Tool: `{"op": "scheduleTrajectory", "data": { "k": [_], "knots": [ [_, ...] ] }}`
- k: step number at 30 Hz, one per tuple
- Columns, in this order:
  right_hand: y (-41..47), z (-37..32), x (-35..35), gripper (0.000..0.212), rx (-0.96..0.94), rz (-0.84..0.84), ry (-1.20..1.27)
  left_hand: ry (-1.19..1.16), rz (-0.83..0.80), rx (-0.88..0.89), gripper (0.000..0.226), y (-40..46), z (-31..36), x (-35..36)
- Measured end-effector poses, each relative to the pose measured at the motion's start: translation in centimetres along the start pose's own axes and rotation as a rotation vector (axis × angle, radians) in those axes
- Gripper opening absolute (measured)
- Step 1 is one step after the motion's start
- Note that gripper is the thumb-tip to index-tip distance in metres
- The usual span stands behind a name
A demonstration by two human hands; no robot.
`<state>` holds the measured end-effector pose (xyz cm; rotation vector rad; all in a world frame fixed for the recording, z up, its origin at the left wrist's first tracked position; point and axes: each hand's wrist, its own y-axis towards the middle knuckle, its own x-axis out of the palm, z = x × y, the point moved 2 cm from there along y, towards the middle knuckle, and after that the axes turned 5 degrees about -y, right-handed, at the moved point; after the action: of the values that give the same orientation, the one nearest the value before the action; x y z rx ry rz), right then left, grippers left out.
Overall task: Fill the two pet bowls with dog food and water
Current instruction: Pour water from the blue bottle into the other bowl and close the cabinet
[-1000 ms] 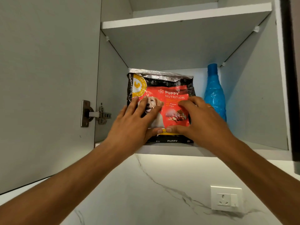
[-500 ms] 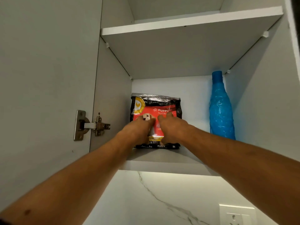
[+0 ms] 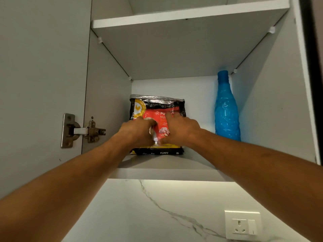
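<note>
A red and black dog food bag (image 3: 157, 105) marked PUPPY stands upright on the lower shelf (image 3: 166, 173) of an open wall cupboard, set back toward the rear wall. My left hand (image 3: 138, 131) and my right hand (image 3: 181, 130) both press on its front face, thumbs meeting low at the middle where the foil crinkles. They hide much of the label. A tall blue water bottle (image 3: 226, 112) stands upright at the shelf's right rear, a hand's width from the bag. No pet bowl is in view.
The cupboard door (image 3: 43, 84) hangs open on the left with a metal hinge (image 3: 82, 131). A second shelf (image 3: 174, 14) sits above. Below the cupboard is a marble wall with a white power socket (image 3: 243, 224) at the lower right.
The bag has gone from the shelf's front edge to deeper inside the cupboard, with both hands staying on it. My arms are stretched out further.
</note>
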<state>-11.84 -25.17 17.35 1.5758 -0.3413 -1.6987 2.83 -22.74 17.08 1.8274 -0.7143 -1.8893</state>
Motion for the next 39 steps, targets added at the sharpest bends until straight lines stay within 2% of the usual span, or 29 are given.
{"op": "scheduleTrajectory", "data": {
  "k": [3, 6, 9, 11, 16, 23, 29, 35, 39],
  "knots": [
    [-0.7, 1.9, -2.4, 0.089, 0.096, 0.179, 0.196, -0.173, 0.205, -0.022, 0.070, 0.4, 1.0, -2.2],
    [-1.5, 5.1, -4.4, 0.084, 0.210, 0.370, 0.324, -0.322, 0.407, 0.062, 0.073, 1.7, 3.0, -5.0],
    [-2.2, 9.0, -5.1, 0.088, 0.384, 0.496, 0.476, -0.447, 0.508, 0.136, 0.074, 3.9, 6.2, -7.7],
    [-2.5, 11.1, -4.6, 0.092, 0.497, 0.502, 0.564, -0.523, 0.526, 0.154, 0.075, 5.5, 8.7, -8.9],
    [-3.0, 13.8, -1.9, 0.083, 0.679, 0.377, 0.738, -0.676, 0.400, 0.130, 0.087, 9.0, 15.3, -7.7],
    [-2.1, 15.7, 0.7, 0.089, 0.777, 0.256, 0.939, -0.923, 0.113, 0.026, 0.100, 13.1, 22.2, -3.1],
    [-1.5, 16.3, 2.1, 0.090, 0.768, 0.171, 0.937, -1.026, -0.019, -0.048, 0.084, 15.8, 23.5, 1.0],
    [-1.5, 16.4, 2.4, 0.086, 0.747, 0.136, 0.886, -1.090, -0.020, -0.034, 0.076, 15.7, 22.6, 1.0],
    [-2.0, 15.6, 2.0, 0.087, 0.713, 0.146, 0.961, -1.117, -0.012, 0.029, 0.055, 14.2, 21.5, -0.2]
  ]
}}
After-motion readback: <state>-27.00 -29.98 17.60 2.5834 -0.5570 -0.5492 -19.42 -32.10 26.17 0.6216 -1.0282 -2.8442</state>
